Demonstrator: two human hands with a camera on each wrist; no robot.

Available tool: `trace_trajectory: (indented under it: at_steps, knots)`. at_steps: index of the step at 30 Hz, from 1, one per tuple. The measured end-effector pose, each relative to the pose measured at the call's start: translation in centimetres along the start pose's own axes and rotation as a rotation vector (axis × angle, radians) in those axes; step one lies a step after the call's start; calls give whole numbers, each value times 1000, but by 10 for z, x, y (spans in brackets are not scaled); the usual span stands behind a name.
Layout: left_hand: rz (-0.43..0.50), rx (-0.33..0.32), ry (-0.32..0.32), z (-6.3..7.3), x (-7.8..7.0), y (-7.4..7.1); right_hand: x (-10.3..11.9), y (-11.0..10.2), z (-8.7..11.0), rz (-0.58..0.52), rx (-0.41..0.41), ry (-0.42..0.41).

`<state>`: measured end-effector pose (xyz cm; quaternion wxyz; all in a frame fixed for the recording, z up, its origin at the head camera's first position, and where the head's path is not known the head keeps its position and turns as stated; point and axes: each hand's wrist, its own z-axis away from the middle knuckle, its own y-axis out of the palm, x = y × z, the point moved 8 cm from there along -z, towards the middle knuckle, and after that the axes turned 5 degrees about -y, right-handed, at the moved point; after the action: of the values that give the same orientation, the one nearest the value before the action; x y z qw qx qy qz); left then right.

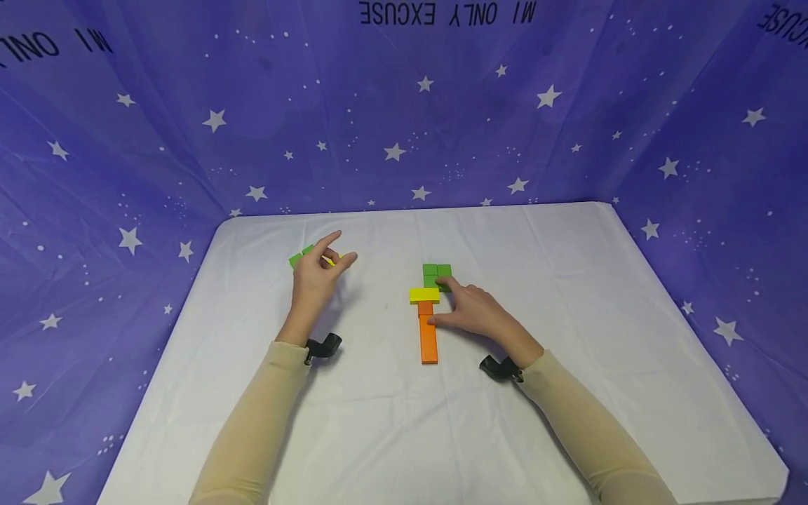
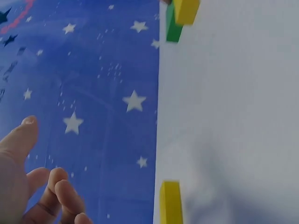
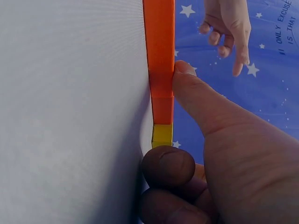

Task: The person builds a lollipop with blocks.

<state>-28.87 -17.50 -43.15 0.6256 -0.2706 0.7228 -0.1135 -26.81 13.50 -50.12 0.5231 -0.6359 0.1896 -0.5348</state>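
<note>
My left hand [image 1: 314, 275] hovers over the table's left part, thumb and index finger spread, holding nothing. Green blocks [image 1: 296, 260] and a yellow block [image 1: 334, 261] lie partly hidden behind it. In the left wrist view, one yellow block [image 2: 171, 203] appears low and another yellow block [image 2: 186, 11] beside a green one [image 2: 174, 29] at the top. My right hand [image 1: 481, 309] touches the green squares [image 1: 431, 270] with its index finger. Its thumb rests at the long orange block [image 1: 428, 344]. Between them lie a yellow bar [image 1: 424, 295] and a short orange block [image 1: 426, 308].
A white cloth [image 1: 360, 407] covers the table. Behind and at both sides hangs a purple curtain [image 1: 353, 119] with white stars and lettering. Black wrist devices [image 1: 325, 346] sit at both cuffs.
</note>
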Motion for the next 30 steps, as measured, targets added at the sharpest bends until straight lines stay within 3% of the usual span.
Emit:
trace_trajectory:
  at_steps: [5,9,21,30]
  knots:
    - [30,-108,-14,-6,8,-23,-1,1,-1,5,1,-1]
    - [40,-148,-57,-9,17,-33,-1,1,-1,2,6,0]
    - [-21,-182,-214,-13,40,-41,-2,2,-3,5,17,10]
    - [-45,-170,-317,-13,53,-42,-2,1,-2,8,14,6]
